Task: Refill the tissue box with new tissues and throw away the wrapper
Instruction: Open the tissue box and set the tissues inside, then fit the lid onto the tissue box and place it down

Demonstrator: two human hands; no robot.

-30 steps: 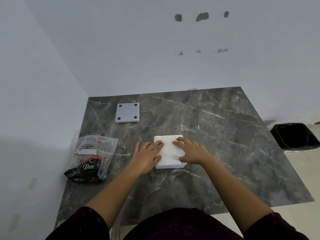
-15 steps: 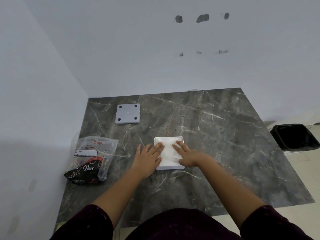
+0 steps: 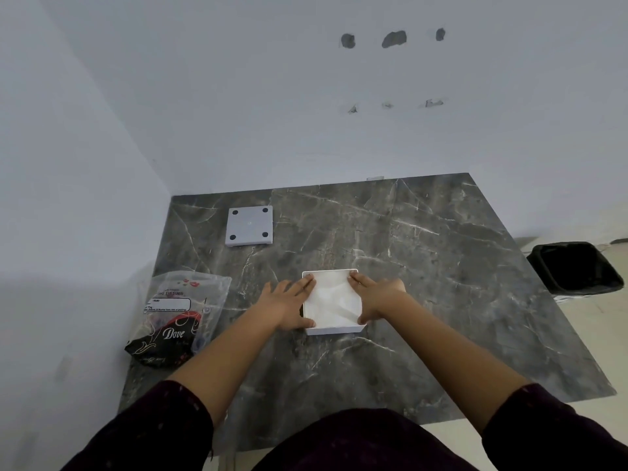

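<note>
A square white tissue box stands open near the middle of the dark marble table. White tissues fill it level with the rim. My left hand lies flat against the box's left side, fingertips on the tissue edge and thumb at the near left corner. On the right side my right hand mirrors it. Neither hand closes around anything. The clear and black tissue wrapper lies apart at the table's left edge.
The box's grey square cover, with black pads at its corners, lies at the back left of the table. A black-lined bin stands on the floor off the right edge. Walls close in behind and on the left.
The tissues have sunk from a raised stack into the box. Both hands have slid outward from the top of the tissues to the box's left and right edges.
</note>
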